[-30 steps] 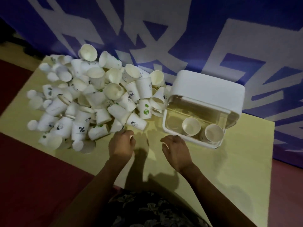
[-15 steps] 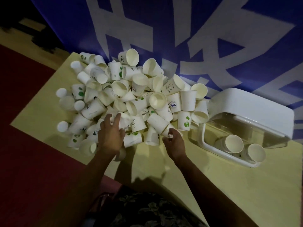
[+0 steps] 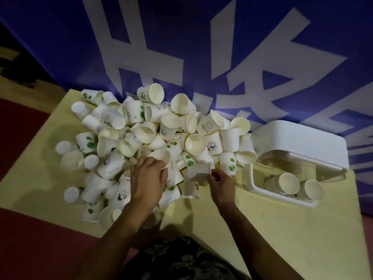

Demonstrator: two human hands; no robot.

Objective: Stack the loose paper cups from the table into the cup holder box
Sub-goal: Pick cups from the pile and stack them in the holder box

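Seen from my head camera, both of my hands work the near edge of a heap of white paper cups (image 3: 161, 138) spread over a pale yellow surface (image 3: 282, 229). My left hand (image 3: 148, 178) has its fingers (image 3: 155, 162) curled round the rim of one cup (image 3: 161, 155), which lies tilted with its open mouth facing up and toward the far side. My right hand (image 3: 221, 183) pinches the wall of another cup (image 3: 198, 172) between thumb and fingertips; that cup lies on its side, its long axis running left to right, though blur hides which end is the mouth.

Cups in the heap point every way: some mouth up, some on their sides, a few bottom up showing flat round bases. They are thin, tapered, smooth paper, many printed with green dots, a panda, a whale badge or the word HELLO.

Just right of the heap sits the cup holder box (image 3: 260, 186), a clear plastic body with a white frame and a glossy white rounded lid (image 3: 302, 144) tipped back. Inside, two short nested stacks (image 3: 288, 183) lie tilted, mouths facing me and up.

Behind the surface hangs a blue banner (image 3: 262, 47) with large white strokes. Dark red floor (image 3: 24, 229) lies to the left, and patterned dark fabric (image 3: 181, 261) covers my lap.
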